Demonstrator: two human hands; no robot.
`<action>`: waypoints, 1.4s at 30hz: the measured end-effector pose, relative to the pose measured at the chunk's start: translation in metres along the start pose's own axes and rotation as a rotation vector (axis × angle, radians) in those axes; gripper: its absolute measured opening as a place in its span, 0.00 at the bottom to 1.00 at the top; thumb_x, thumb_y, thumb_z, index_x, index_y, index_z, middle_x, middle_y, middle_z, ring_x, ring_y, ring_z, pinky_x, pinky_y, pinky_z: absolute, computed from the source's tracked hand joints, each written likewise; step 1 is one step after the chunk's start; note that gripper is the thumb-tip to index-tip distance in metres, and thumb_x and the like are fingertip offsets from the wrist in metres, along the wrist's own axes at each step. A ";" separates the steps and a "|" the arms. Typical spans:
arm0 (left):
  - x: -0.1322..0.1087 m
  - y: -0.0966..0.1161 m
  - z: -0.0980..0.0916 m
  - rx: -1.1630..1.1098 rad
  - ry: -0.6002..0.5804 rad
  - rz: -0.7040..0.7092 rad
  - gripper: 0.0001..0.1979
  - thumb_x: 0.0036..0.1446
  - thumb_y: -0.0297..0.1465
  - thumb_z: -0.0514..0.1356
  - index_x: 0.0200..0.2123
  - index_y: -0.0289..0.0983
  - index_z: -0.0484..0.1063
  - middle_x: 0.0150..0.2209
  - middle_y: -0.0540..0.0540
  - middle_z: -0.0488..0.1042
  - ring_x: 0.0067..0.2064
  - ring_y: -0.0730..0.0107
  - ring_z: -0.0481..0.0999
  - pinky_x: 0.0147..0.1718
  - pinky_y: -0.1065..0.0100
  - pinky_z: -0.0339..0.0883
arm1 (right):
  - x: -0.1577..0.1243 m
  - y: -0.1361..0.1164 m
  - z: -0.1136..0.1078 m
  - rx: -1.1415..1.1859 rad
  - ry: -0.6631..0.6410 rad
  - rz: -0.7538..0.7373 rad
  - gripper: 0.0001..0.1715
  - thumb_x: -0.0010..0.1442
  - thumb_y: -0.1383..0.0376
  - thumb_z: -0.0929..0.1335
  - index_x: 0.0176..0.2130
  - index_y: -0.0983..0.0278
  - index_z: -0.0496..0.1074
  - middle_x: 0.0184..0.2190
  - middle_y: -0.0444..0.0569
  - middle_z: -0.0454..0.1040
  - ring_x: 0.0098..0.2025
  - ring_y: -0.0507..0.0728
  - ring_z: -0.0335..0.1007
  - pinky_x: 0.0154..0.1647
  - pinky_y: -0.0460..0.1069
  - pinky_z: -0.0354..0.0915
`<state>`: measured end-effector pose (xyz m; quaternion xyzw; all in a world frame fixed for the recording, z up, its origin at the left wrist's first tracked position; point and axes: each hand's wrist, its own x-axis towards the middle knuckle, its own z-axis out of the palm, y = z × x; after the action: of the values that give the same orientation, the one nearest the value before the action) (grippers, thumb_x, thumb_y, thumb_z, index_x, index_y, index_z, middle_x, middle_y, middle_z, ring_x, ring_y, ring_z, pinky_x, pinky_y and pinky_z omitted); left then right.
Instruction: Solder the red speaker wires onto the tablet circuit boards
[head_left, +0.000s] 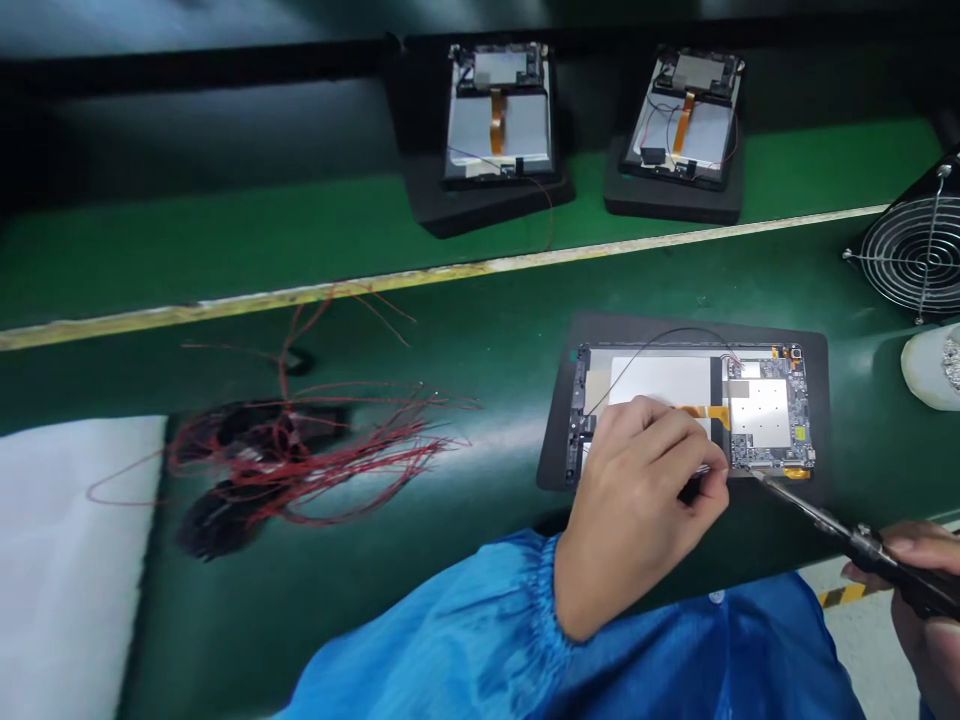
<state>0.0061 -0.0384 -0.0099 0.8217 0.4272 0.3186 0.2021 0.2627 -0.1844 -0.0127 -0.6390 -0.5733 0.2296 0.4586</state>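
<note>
An opened tablet (660, 375) lies on a dark foam pad (817, 380), its circuit board (799, 400) bare on the right side. My left hand (637, 480) rests over the lower edge of the tablet, thumb and fingers pinched together. Whatever is between those fingertips is too small to make out. My right hand (926, 640), partly cut off by the frame edge, grips a soldering iron (862, 545). The iron's tip reaches the board's lower left corner, just right of my left fingertips. An orange ribbon cable (712, 413) joins the board, partly covered by my left hand.
Two more opened tablets (536, 125) (718, 130) sit on foam pads on the raised back shelf. Left on the bench lies a tangle of red wires (337, 470) with dark parts, beside a white sheet (75, 540). A fan (922, 255) and a white container (926, 370) stand at right.
</note>
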 end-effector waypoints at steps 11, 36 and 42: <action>0.002 0.001 0.000 -0.048 -0.024 -0.021 0.10 0.65 0.20 0.64 0.33 0.39 0.76 0.34 0.51 0.82 0.41 0.60 0.74 0.44 0.56 0.66 | 0.010 -0.015 0.010 -0.035 0.034 0.037 0.15 0.70 0.50 0.74 0.45 0.59 0.84 0.38 0.49 0.83 0.36 0.61 0.83 0.36 0.51 0.76; 0.006 -0.001 -0.008 -0.096 -0.095 -0.082 0.10 0.63 0.19 0.66 0.34 0.40 0.78 0.36 0.52 0.83 0.42 0.60 0.74 0.44 0.55 0.64 | 0.004 -0.013 0.007 0.029 0.025 0.072 0.18 0.71 0.49 0.74 0.47 0.59 0.84 0.39 0.52 0.83 0.40 0.63 0.82 0.37 0.52 0.76; 0.005 -0.001 -0.009 -0.105 -0.113 -0.088 0.10 0.65 0.20 0.65 0.34 0.41 0.79 0.36 0.52 0.83 0.42 0.60 0.74 0.45 0.55 0.64 | 0.014 -0.024 0.015 0.006 0.086 0.064 0.19 0.71 0.47 0.75 0.42 0.59 0.84 0.36 0.50 0.83 0.36 0.59 0.81 0.31 0.48 0.74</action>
<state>0.0020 -0.0332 -0.0022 0.8072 0.4334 0.2844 0.2824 0.2410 -0.1682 0.0040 -0.6647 -0.5317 0.2184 0.4772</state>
